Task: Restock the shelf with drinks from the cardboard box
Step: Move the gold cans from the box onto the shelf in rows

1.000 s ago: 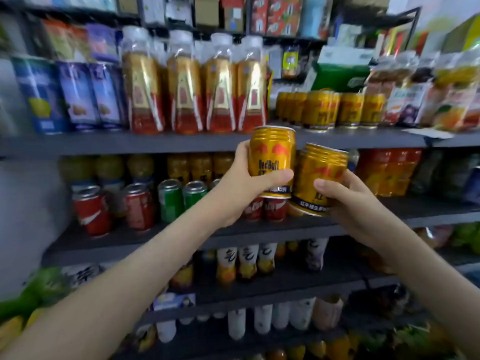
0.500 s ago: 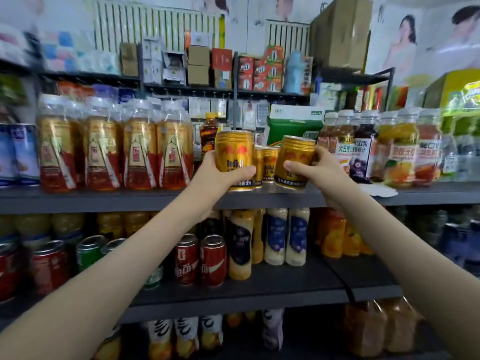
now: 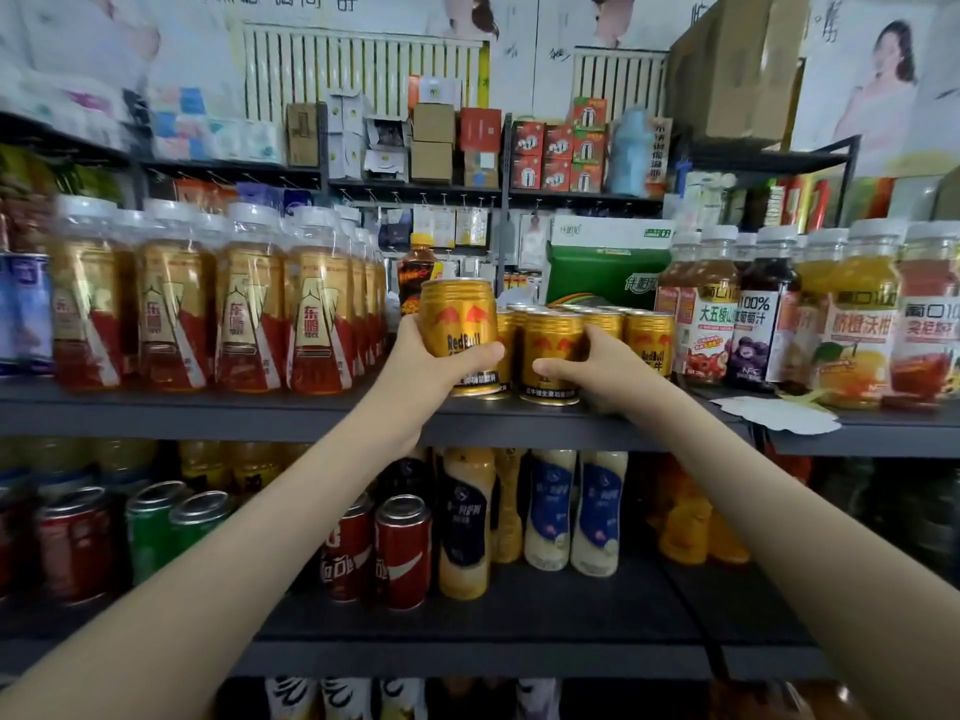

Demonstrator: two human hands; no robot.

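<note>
1. Half a second ago the gold can (image 3: 550, 350) in our right hand (image 3: 602, 366) was tilted in the air; it now stands upright on the upper shelf (image 3: 208, 407), among the other gold cans (image 3: 647, 340).
2. Our right fingers curl round it.
3. Our left hand (image 3: 434, 363) grips a second gold can (image 3: 457, 324) upright at the shelf's front edge; whether it rests there we cannot tell.

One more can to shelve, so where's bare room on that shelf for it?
A gap between the red-and-gold bottles and the gold cans, before the dark bottle, where your left hand holds its can. Rightward is crowded: juice bottles stand beside the cans.
</note>
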